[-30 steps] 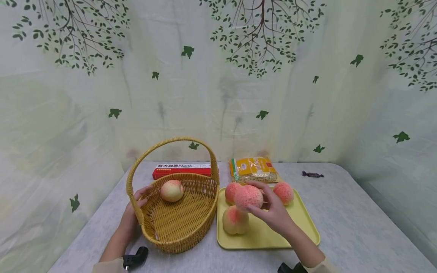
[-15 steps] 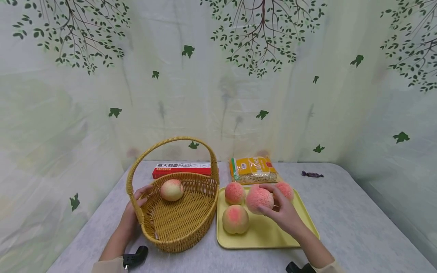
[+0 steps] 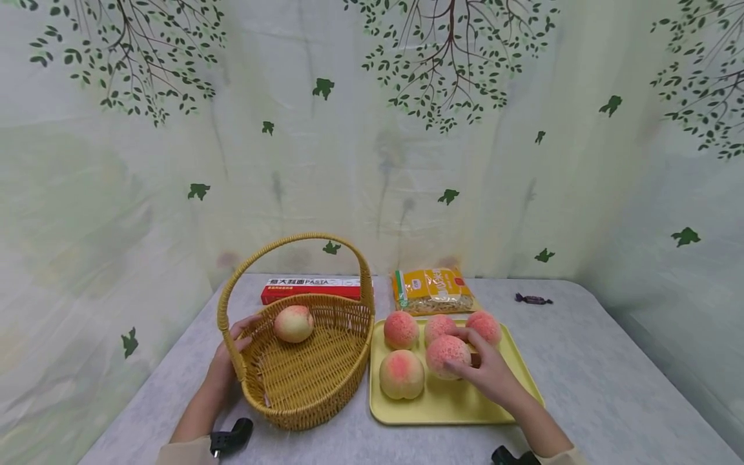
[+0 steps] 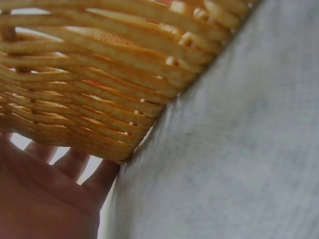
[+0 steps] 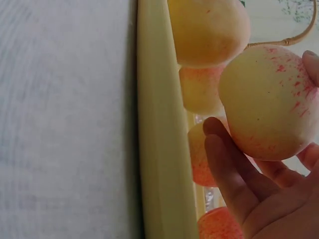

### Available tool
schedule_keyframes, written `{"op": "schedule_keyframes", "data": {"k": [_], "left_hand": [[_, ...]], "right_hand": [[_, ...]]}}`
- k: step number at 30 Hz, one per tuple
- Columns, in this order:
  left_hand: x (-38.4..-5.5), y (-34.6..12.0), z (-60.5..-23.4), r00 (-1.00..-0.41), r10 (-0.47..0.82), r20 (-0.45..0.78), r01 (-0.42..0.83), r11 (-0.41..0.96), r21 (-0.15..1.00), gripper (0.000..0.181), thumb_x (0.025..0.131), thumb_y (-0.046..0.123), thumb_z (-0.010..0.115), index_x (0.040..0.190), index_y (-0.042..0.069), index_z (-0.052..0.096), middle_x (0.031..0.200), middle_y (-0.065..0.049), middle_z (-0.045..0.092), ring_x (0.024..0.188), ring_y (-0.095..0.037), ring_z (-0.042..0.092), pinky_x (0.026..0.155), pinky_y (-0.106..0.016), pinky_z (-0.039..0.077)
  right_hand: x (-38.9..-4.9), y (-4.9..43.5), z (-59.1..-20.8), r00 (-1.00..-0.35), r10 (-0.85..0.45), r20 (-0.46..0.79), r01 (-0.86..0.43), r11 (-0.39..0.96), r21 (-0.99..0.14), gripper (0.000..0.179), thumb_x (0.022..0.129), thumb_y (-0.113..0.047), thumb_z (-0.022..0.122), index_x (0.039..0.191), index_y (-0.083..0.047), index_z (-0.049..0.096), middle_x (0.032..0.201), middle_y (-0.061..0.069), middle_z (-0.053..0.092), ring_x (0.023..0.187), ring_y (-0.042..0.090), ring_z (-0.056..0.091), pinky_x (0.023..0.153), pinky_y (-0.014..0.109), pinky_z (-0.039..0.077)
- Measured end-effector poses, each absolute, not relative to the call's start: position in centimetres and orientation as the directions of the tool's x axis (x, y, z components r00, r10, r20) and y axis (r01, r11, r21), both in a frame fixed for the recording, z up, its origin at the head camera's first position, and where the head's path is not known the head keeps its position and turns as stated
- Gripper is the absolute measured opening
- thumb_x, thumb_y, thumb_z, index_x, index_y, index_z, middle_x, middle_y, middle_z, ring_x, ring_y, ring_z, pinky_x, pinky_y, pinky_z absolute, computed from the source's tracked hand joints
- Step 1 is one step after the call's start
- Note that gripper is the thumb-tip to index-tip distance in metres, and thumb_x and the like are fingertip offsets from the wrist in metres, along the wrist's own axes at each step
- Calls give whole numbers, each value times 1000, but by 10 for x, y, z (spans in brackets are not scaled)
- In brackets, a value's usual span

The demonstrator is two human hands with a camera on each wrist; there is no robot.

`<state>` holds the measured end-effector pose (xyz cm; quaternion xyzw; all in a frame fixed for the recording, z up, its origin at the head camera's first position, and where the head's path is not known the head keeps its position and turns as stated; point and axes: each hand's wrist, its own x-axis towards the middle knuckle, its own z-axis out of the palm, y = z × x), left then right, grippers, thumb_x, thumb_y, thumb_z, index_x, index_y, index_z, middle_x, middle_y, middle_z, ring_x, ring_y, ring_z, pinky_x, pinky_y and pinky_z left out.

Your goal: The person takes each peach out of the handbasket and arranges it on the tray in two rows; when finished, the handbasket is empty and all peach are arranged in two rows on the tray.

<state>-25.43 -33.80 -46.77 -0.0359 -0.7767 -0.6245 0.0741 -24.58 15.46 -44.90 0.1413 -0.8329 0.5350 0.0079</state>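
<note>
In the head view, my right hand (image 3: 491, 371) holds a speckled pink peach (image 3: 447, 356) low over the yellow tray (image 3: 453, 413). The right wrist view shows that peach's pale side (image 5: 266, 107) between thumb and fingers; whether it touches the tray, I cannot tell. Around it on the tray lie a yellow-pink peach (image 3: 401, 374) at the front left and pink peaches (image 3: 401, 329) along the back. My left hand (image 3: 223, 361) rests against the left side of the wicker basket (image 3: 308, 387), fingers extended along its wall in the left wrist view. One peach (image 3: 293, 324) lies inside the basket.
Behind the basket is a red and white pasta box (image 3: 310, 289). A yellow food bag (image 3: 433, 290) lies behind the tray, and a wrapped candy (image 3: 533, 299) sits at the back right. The basket's tall handle (image 3: 308, 236) arches over it. Basket and tray stand side by side.
My right hand has brought its peach rightward and lower, toward the front of the tray, uncovering the back peaches. The left hand and the basket stay in place.
</note>
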Motion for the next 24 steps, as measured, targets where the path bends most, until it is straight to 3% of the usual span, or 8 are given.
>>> {"op": "schedule_keyframes", "data": {"k": [9, 24], "left_hand": [[-256, -336, -471, -982, -37, 183, 172, 200, 965, 47, 104, 20, 33, 149, 7, 40, 152, -4, 38, 128, 6, 35, 96, -6, 30], [-256, -335, -469, -987, -30, 158, 149, 207, 967, 48, 105, 23, 31, 151, 9, 37, 157, -6, 32, 131, 5, 32, 96, -5, 28]], "right_hand": [[-249, 161, -455, -965, -228, 130, -234, 523, -820, 52, 87, -40, 75, 130, -18, 57, 127, 6, 64, 106, 16, 61, 81, 25, 52], [-252, 168, -460, -959, -275, 66, -211, 541, -814, 48, 86, -41, 75, 124, -17, 60, 124, 5, 64, 103, 16, 61, 84, 27, 50]]}}
